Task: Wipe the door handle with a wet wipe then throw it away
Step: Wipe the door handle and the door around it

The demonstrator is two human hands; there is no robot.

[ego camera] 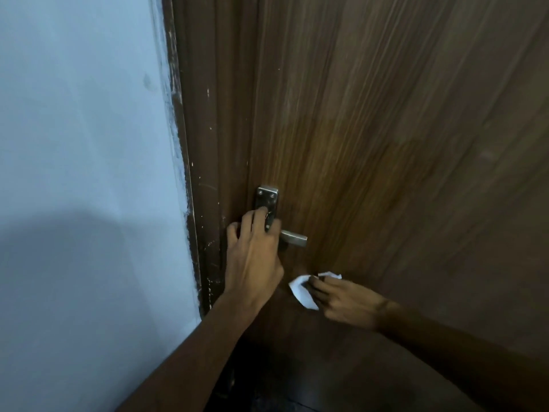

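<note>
1. My left hand point(252, 251) reaches up to the door handle point(292, 237), and my fingers point(261, 217) curl over the inner part of the lever where it meets the metal backplate point(267, 197)
2. The lever's free end sticks out to the right of my knuckles, bare and silver, roughly level
3. My thumb sits out to the left, close to the edge of the door; I cannot tell how tightly the hand grips the metal
4. My right hand point(344, 301) hangs lower and to the right, below the handle and apart from it
5. That hand pinches the wet wipe point(301, 291) between the thumb and the fingertips, the white sheet crumpled and poking out to the left and above the fingers
6. The wipe is not touching the handle; it sits near the door point(386, 144) face, and I cannot tell whether it brushes the wood
7. The door is dark brown with a streaked wood grain, and its frame point(205, 173) at the left is scuffed with pale marks
8. Left of the frame is a pale blue wall point(83, 129), with a shadow across its lower part
</note>
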